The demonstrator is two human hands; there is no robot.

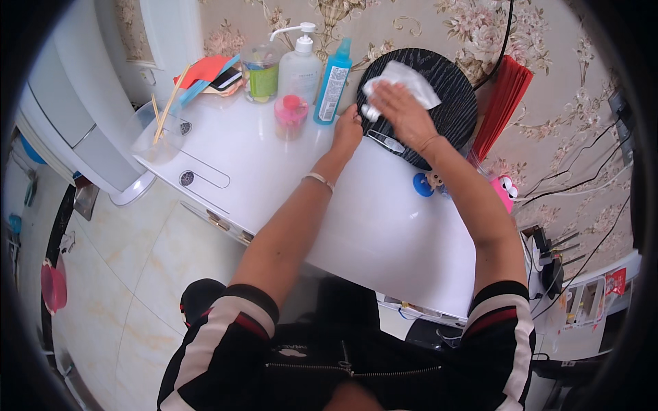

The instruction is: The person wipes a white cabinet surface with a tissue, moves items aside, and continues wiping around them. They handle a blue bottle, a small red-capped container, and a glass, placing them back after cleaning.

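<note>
A round black panel with a wood-grain pattern (452, 97) stands on the white tabletop, tilted back against the wall. At its lower edge is a small shiny oblong piece (386, 141). My left hand (349, 128) grips the panel's left edge, fingertips partly hidden. With fingers spread fairly flat, my right hand (403, 110) presses a crumpled white cloth or tissue (411, 77) onto the panel's face. Just left of my left hand stands a blue spray bottle (331, 92). Below the panel, near my right forearm, sits a small figurine with a blue base (424, 184).
Left of the spray bottle are a white pump bottle (299, 72), a pink-lidded jar (291, 115) and a tub with a green label (259, 77). A clear cup with chopsticks (149, 136) stands by the white tabletop's (257, 169) left edge. A red pleated object (501, 103) leans at right.
</note>
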